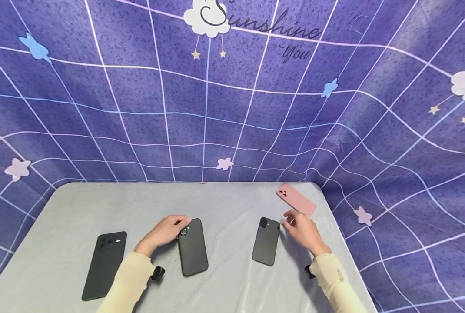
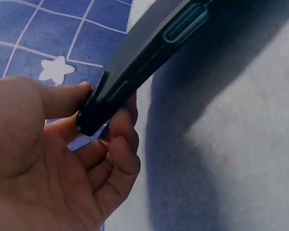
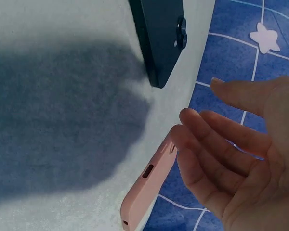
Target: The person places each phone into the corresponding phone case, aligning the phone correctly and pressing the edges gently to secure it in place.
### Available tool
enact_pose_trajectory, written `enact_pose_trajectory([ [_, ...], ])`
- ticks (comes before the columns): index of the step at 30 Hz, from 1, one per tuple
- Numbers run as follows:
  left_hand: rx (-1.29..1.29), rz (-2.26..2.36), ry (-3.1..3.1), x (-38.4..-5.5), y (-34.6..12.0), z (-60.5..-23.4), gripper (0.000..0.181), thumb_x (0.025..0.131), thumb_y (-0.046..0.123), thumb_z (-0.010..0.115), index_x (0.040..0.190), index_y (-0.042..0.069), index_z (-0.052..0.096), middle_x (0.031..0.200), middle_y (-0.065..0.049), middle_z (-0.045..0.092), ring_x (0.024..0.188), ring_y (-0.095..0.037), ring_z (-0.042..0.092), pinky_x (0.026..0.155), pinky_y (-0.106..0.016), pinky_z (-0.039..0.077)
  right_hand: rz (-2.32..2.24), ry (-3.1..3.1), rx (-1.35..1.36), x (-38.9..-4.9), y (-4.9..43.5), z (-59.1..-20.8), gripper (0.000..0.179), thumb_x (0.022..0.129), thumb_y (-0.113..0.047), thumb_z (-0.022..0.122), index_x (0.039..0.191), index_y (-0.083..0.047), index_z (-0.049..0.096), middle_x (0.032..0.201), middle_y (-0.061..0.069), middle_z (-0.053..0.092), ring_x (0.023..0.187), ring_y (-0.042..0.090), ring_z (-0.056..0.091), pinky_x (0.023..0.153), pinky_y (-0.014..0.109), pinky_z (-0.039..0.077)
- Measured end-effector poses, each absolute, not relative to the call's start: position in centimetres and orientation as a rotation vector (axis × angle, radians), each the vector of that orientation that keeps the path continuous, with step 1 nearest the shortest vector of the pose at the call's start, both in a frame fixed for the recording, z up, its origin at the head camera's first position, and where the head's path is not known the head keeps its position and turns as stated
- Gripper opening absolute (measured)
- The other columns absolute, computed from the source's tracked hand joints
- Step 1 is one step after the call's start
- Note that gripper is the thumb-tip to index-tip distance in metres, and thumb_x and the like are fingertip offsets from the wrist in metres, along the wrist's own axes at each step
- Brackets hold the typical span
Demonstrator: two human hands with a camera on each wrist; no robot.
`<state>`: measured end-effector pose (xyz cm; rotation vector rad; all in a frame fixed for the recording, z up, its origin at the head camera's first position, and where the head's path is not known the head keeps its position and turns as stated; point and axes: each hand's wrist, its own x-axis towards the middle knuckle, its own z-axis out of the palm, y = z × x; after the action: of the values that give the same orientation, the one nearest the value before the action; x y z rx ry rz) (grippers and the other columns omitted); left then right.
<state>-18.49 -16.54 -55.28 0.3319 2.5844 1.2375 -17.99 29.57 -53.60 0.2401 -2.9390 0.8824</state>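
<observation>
In the head view my left hand [image 1: 169,232] pinches the top end of a phone in a dark case [image 1: 194,254], its thumb by the round camera lens. Seen from the left wrist, the thumb and fingers grip the end of that cased phone [image 2: 135,62], which slants up with a long slot in its side. My right hand [image 1: 303,230] holds nothing, its thumb and fingers parted beside the upper right edge of a second black phone [image 1: 266,243]. That phone lies back up, a camera bump at its top left. The right wrist view shows the parted fingers [image 3: 192,168].
A pink phone case [image 1: 296,199] with camera holes lies at the far right corner of the grey-covered table [image 1: 232,204], just beyond the right hand. A larger dark phone [image 1: 106,265] lies left of the left forearm. Blue grid-patterned cloth [image 1: 185,100] hangs behind.
</observation>
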Motion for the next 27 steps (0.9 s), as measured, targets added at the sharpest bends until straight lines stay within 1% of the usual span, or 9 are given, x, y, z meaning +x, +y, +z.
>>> enact_pose_trajectory([
  [3,0.332,1.169,2.612,-18.4,-16.2,-55.2,0.029,0.105,0.032,0.072,0.123,0.010,0.077,0.108,-0.009,0.074,0.098,-0.023,0.067,0.088,-0.043,0.056,0.875,-2.942,0.238,-18.3,29.9,-53.7,0.021,0.095,-0.009,0.081,0.113,0.000,0.075,0.088,0.001,0.074,0.079,0.015,0.069,0.077,0.046,0.060],
  [4,0.330,1.160,2.608,-18.4,-16.1,-55.1,0.033,0.102,0.031,0.076,0.126,0.009,0.076,0.103,-0.009,0.073,0.091,-0.023,0.066,0.083,-0.042,0.055,0.869,-2.942,0.235,-18.4,30.0,-53.7,0.021,0.095,-0.009,0.080,0.112,0.000,0.075,0.088,0.001,0.074,0.079,0.015,0.069,0.077,0.046,0.060],
  [7,0.342,1.121,2.637,-18.4,-15.8,-54.9,0.037,0.095,0.028,0.084,0.124,0.008,0.075,0.094,-0.007,0.070,0.083,-0.021,0.061,0.077,-0.039,0.052,0.864,-2.938,0.236,-18.8,30.4,-53.7,0.021,0.095,-0.010,0.080,0.112,0.001,0.075,0.087,0.002,0.074,0.079,0.016,0.070,0.077,0.047,0.060],
  [9,0.342,1.084,2.686,-18.3,-15.7,-54.8,0.039,0.092,0.026,0.087,0.124,0.007,0.075,0.102,-0.009,0.072,0.092,-0.025,0.065,0.083,-0.044,0.055,0.860,-2.933,0.239,-19.2,30.7,-53.7,0.021,0.095,-0.011,0.080,0.111,0.002,0.075,0.087,0.002,0.074,0.078,0.015,0.069,0.076,0.046,0.060],
  [11,0.350,1.036,2.738,-18.3,-15.6,-54.8,0.040,0.090,0.026,0.088,0.123,0.007,0.076,0.113,-0.011,0.073,0.104,-0.029,0.067,0.093,-0.050,0.055,0.860,-2.931,0.250,-19.6,31.0,-53.7,0.021,0.095,-0.010,0.080,0.110,0.003,0.074,0.086,0.003,0.074,0.077,0.015,0.069,0.075,0.046,0.060],
  [13,0.354,1.008,2.770,-18.3,-15.6,-54.9,0.040,0.089,0.025,0.089,0.123,0.007,0.077,0.118,-0.013,0.072,0.109,-0.031,0.066,0.098,-0.054,0.054,0.849,-2.933,0.251,-20.1,31.4,-53.6,0.021,0.095,-0.011,0.080,0.110,0.003,0.074,0.086,0.003,0.074,0.077,0.015,0.069,0.075,0.047,0.060],
  [19,0.361,0.995,2.810,-18.4,-15.3,-55.4,0.039,0.088,0.023,0.091,0.122,0.008,0.079,0.112,-0.009,0.070,0.103,-0.028,0.065,0.096,-0.053,0.054,0.717,-2.968,0.230,-21.6,33.1,-53.4,0.021,0.095,-0.013,0.080,0.109,0.002,0.074,0.087,0.007,0.076,0.081,0.025,0.073,0.077,0.055,0.061],
  [23,0.371,1.002,2.836,-18.4,-15.0,-55.7,0.036,0.089,0.019,0.089,0.122,0.006,0.080,0.117,-0.012,0.070,0.112,-0.035,0.066,0.101,-0.056,0.053,0.674,-2.975,0.216,-22.4,33.8,-53.3,0.022,0.095,-0.013,0.079,0.110,0.002,0.074,0.089,0.010,0.077,0.083,0.030,0.074,0.077,0.058,0.060],
  [27,0.360,0.990,2.869,-18.3,-14.8,-55.9,0.035,0.090,0.019,0.088,0.121,0.006,0.080,0.122,-0.014,0.071,0.118,-0.040,0.066,0.104,-0.059,0.053,0.676,-2.980,0.211,-23.1,34.4,-53.3,0.021,0.095,-0.013,0.078,0.110,0.002,0.074,0.090,0.011,0.077,0.082,0.030,0.073,0.075,0.055,0.060],
])
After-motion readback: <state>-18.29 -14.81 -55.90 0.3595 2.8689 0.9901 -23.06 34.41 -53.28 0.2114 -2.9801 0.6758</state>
